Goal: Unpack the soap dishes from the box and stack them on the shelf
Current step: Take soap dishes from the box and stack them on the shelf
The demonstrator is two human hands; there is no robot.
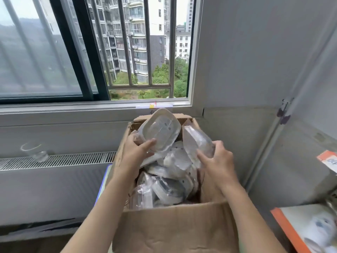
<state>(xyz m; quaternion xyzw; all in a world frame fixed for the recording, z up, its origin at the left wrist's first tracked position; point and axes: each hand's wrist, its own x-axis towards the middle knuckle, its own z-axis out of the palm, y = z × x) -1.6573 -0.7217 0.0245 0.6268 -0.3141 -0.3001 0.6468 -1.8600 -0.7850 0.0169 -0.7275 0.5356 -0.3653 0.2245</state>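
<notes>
An open cardboard box (175, 227) stands in front of me, filled with several white soap dishes wrapped in clear plastic (173, 181). My left hand (136, 152) grips the lower edge of one wrapped dish (160, 130), which is tilted up above the box with its holed bottom facing me. My right hand (217, 159) holds a second wrapped dish (197, 141), turned on edge at the right side of the box. Both arms reach over the near wall of the box.
A window with bars and its sill (91, 106) lie behind the box, a radiator grille (54, 159) to the left with a clear glass cup (34, 150) on it. A grey metal shelf unit (291, 161) stands at the right, holding orange-and-white cartons (306, 229).
</notes>
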